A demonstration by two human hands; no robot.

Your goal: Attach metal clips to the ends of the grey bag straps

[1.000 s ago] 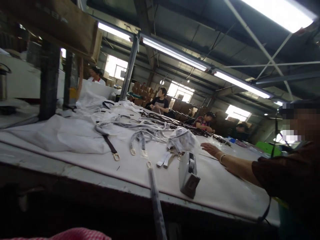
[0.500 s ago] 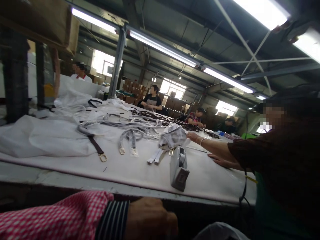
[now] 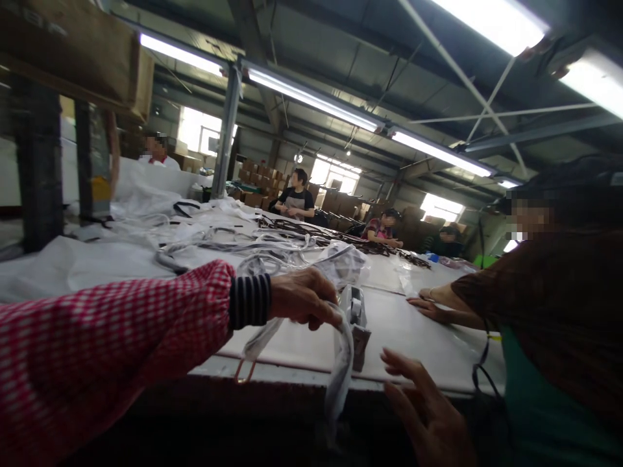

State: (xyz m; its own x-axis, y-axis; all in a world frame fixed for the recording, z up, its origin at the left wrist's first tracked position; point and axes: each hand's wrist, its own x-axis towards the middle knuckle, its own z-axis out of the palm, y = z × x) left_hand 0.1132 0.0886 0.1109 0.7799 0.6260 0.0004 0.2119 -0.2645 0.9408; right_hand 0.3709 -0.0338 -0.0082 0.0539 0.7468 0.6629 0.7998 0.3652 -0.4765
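So, one white strap (image 3: 343, 370) is in hand. The left hand (image 3: 304, 298), reaching out from a red gingham sleeve (image 3: 121, 337), has its fingers curled closed around the strap, which droops over the near edge of the table (image 3: 452, 389). A metal clip (image 3: 244, 371) hangs at the strap's lower left, below that edge. The right hand (image 3: 428, 415) is below the same edge, just right of the hanging strap, its fingers spread wide and holding nothing.

Just behind the strap stands one grey tape dispenser (image 3: 357, 318), close to the near edge. Toward the middle of the table lie one clear bag (image 3: 345, 263) and a pale strap heap (image 3: 233, 246), with a dark strap heap (image 3: 316, 228) farther along. Both heaps are too tangled to count. One white sheet (image 3: 87, 272) covers the left end.

Nothing visible separates finished pieces from unfinished ones: the straps lie loose, and no bundled stack shows on the table.

Five co-workers are in view. The nearest co-worker (image 3: 549, 292), at the right, has two hands (image 3: 428, 308) resting on the table. Four others (image 3: 296, 202) sit or stand well apart.
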